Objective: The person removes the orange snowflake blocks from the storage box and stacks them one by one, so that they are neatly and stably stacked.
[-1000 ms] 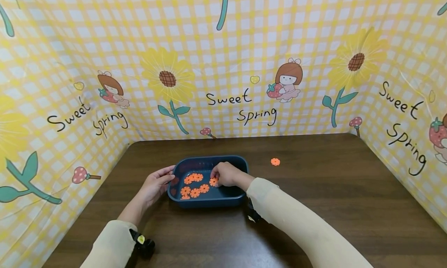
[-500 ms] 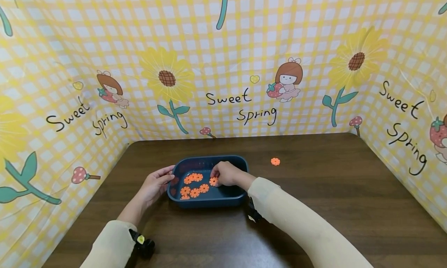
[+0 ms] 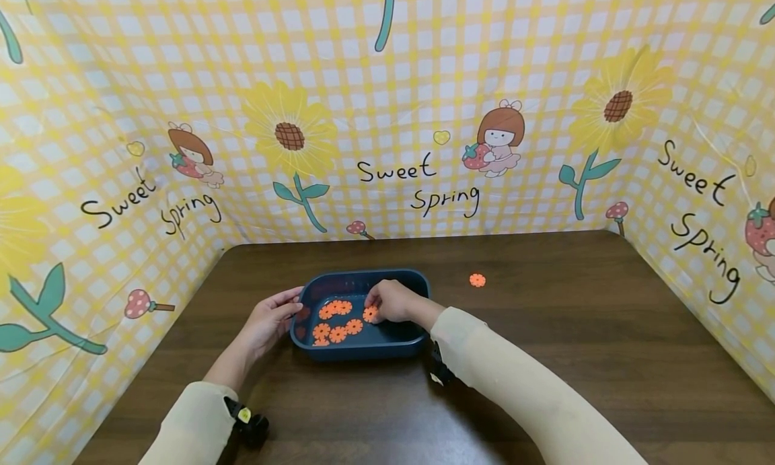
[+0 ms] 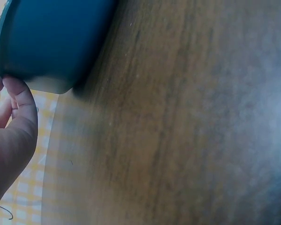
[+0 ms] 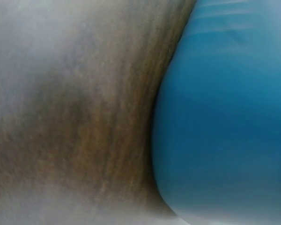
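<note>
A dark blue tub (image 3: 363,351) stands on the table, with several orange flower-shaped pieces (image 3: 337,334) lying in its left part. My left hand (image 3: 268,327) pinches the tub's left rim between thumb and fingers; the left wrist view shows this hand (image 4: 16,126) at the tub's edge (image 4: 51,42). Inside the tub, my right hand (image 3: 396,303) pinches one orange flower piece (image 3: 370,314) low near the floor; whether that piece touches the floor I cannot tell. The right wrist view shows only the tub's outer wall (image 5: 225,117), with the hand hidden.
One more orange flower piece (image 3: 477,280) lies on the brown table (image 3: 545,317) to the right of the tub. A yellow checked cloth (image 3: 387,115) with printed flowers hangs behind the table and along both sides.
</note>
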The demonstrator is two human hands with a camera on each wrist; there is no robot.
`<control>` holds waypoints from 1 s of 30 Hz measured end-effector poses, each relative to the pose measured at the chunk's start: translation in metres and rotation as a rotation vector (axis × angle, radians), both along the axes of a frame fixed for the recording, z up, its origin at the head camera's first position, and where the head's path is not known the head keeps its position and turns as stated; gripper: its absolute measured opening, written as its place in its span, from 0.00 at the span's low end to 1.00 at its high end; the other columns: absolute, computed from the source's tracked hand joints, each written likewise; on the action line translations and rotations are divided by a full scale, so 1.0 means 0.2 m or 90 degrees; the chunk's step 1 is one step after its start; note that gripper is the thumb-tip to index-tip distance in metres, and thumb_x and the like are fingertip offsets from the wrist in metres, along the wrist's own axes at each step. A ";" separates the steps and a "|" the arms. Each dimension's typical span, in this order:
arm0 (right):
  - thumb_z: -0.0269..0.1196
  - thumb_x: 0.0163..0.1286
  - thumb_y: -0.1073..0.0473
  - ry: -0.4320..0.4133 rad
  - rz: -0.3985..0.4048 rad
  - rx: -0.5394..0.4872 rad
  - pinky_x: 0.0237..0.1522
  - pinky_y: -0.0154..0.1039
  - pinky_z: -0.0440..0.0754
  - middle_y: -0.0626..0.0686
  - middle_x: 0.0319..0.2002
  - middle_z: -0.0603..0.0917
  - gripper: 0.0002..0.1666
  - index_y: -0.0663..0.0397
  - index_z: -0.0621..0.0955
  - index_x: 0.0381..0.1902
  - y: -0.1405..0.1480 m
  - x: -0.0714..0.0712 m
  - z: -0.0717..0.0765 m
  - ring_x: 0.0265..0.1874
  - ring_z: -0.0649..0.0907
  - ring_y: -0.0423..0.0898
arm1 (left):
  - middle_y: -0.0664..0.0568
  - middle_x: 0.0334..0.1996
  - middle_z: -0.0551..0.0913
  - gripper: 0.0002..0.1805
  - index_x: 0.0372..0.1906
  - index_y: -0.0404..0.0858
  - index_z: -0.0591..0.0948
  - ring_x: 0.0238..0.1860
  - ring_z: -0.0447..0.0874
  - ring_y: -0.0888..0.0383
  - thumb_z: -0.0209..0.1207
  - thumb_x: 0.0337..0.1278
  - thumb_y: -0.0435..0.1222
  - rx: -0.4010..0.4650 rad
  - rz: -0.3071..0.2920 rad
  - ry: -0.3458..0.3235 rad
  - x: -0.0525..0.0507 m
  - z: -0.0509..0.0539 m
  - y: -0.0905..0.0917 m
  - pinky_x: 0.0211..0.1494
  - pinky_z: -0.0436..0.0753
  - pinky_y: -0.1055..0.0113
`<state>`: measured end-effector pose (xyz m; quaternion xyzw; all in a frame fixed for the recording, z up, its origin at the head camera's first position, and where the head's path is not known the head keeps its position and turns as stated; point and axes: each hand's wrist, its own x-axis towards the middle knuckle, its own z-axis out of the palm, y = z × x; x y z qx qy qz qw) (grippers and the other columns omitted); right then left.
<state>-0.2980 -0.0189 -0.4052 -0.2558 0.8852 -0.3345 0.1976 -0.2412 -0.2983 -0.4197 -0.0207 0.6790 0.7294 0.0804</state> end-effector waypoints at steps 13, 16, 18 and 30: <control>0.69 0.61 0.68 -0.016 -0.007 -0.056 0.37 0.36 0.80 0.50 0.34 0.83 0.12 0.57 0.84 0.43 0.01 0.00 0.00 0.32 0.79 0.44 | 0.53 0.42 0.80 0.29 0.70 0.27 0.62 0.49 0.81 0.55 0.54 0.69 0.30 0.000 -0.002 -0.004 0.00 -0.01 0.00 0.52 0.80 0.65; 0.69 0.61 0.68 -0.017 -0.008 -0.068 0.37 0.36 0.80 0.49 0.35 0.83 0.13 0.59 0.85 0.45 0.01 0.00 0.00 0.32 0.80 0.44 | 0.53 0.43 0.80 0.29 0.70 0.27 0.62 0.50 0.81 0.54 0.54 0.69 0.30 -0.004 -0.002 -0.004 0.00 0.00 0.00 0.53 0.80 0.65; 0.69 0.61 0.67 -0.014 -0.008 -0.076 0.38 0.36 0.81 0.48 0.35 0.83 0.14 0.59 0.85 0.46 0.02 0.00 0.00 0.32 0.80 0.44 | 0.53 0.43 0.80 0.28 0.70 0.27 0.63 0.51 0.81 0.53 0.54 0.69 0.30 -0.006 -0.001 -0.005 0.01 0.00 0.00 0.53 0.79 0.65; 0.68 0.62 0.65 -0.002 -0.018 -0.131 0.42 0.37 0.82 0.52 0.47 0.85 0.21 0.60 0.83 0.54 0.06 0.01 0.06 0.37 0.82 0.40 | 0.51 0.45 0.81 0.29 0.70 0.28 0.63 0.51 0.81 0.53 0.55 0.68 0.31 0.005 0.000 -0.007 0.01 0.01 -0.01 0.54 0.79 0.65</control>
